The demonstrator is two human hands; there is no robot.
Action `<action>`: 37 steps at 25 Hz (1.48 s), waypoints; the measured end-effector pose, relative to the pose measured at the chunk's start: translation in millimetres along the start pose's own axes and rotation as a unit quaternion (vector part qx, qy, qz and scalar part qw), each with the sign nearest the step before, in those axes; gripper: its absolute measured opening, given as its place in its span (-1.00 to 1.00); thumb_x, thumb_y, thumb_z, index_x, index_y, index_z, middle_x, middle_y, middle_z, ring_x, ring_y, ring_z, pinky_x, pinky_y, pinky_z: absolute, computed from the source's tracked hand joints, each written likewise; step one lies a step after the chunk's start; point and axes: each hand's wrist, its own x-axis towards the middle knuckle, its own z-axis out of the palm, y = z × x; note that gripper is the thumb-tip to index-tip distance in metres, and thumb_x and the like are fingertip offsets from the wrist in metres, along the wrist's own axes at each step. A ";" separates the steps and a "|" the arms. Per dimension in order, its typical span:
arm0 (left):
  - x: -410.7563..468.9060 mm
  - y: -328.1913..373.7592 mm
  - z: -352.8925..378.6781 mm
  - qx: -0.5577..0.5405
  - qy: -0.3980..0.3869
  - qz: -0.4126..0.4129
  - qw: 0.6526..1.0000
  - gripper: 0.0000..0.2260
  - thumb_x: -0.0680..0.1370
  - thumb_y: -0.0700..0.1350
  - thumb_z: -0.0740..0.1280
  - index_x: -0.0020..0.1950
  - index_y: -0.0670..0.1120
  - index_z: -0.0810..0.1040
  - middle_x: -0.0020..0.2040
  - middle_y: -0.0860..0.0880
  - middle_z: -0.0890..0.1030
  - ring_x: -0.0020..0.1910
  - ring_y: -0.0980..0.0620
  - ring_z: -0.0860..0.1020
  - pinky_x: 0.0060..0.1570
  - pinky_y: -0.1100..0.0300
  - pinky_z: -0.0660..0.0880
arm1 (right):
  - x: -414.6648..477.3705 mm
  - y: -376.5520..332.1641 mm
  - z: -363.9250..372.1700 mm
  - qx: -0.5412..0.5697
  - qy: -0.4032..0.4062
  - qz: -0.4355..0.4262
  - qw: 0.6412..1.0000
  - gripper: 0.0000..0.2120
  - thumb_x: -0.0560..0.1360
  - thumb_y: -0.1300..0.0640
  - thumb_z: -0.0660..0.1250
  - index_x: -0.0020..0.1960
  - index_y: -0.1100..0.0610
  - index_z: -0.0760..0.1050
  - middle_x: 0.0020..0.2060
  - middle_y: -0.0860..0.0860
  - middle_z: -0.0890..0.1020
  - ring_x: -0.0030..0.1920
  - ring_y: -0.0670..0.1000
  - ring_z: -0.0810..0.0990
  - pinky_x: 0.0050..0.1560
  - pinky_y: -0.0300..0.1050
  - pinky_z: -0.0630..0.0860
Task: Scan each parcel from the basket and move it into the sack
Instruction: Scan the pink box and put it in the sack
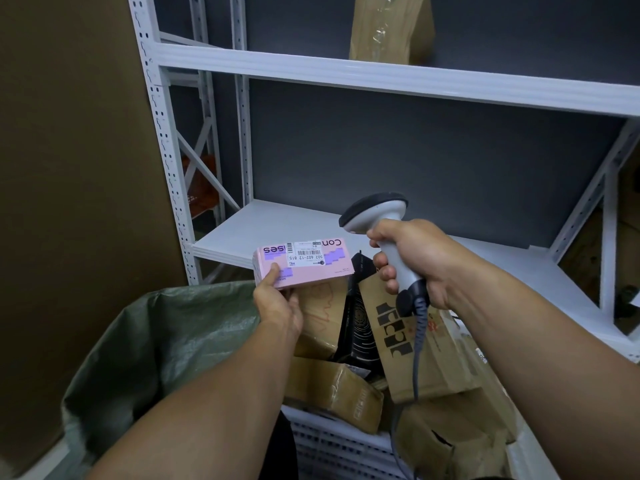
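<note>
My left hand [278, 301] grips a pink parcel [311, 266] by its near left corner, label side up, above the gap between sack and basket. The white shipping label with barcodes faces the camera. My right hand [412, 261] holds a grey handheld scanner [381, 220] by its handle, head tilted down toward the parcel's right end. A dark cable hangs from the handle. The open green woven sack [180, 337] sits at lower left. The white perforated basket [332, 441] below holds several brown cardboard parcels [332, 393] and a black box.
White metal shelving [346, 74] stands straight ahead, its lower shelf [263, 226] just behind the parcel. A brown paper parcel [391, 26] stands on the upper shelf. A brown wall panel [69, 168] fills the left side.
</note>
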 end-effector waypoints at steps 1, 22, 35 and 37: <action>-0.4 1.0 -0.2 -0.001 -0.001 0.000 1.000 -0.71 0.61 -0.20 0.34 0.34 -0.16 0.56 0.02 -0.12 0.72 0.03 -0.06 0.69 0.21 0.00 0.60 | -1.1 -1.3 -0.4 -0.001 -0.001 -0.001 1.000 -0.87 0.56 0.15 0.32 0.00 0.20 0.45 -0.41 0.07 0.45 -0.52 -0.02 0.36 -0.53 -0.20 0.35; 21.9 63.6 -49.6 0.015 0.098 0.064 0.993 -0.63 0.64 0.11 0.32 0.40 0.01 0.45 0.10 -0.10 0.69 0.14 -0.06 0.65 0.34 -0.05 0.52 | 52.2 2.3 81.2 -0.040 -0.035 -0.037 0.998 -0.85 0.57 0.13 0.35 0.06 0.20 0.50 -0.32 0.10 0.53 -0.48 -0.01 0.45 -0.49 -0.19 0.44; 83.5 95.3 -96.2 0.086 0.262 0.025 0.961 -0.33 0.57 0.32 0.31 0.52 -0.04 0.26 0.28 -0.14 0.48 0.28 -0.18 0.52 0.33 -0.08 0.52 | 114.4 28.1 140.1 -0.105 -0.058 0.002 0.993 -0.84 0.58 0.14 0.34 0.09 0.22 0.50 -0.28 0.13 0.60 -0.44 0.01 0.49 -0.48 -0.19 0.48; 89.2 94.0 -102.3 0.084 0.260 0.005 0.962 -0.33 0.59 0.33 0.27 0.56 -0.02 0.24 0.41 -0.13 0.44 0.37 -0.24 0.47 0.38 -0.12 0.47 | 119.0 31.3 139.9 -0.106 -0.057 0.016 0.993 -0.82 0.57 0.14 0.34 0.10 0.24 0.50 -0.28 0.13 0.59 -0.44 0.01 0.49 -0.46 -0.17 0.49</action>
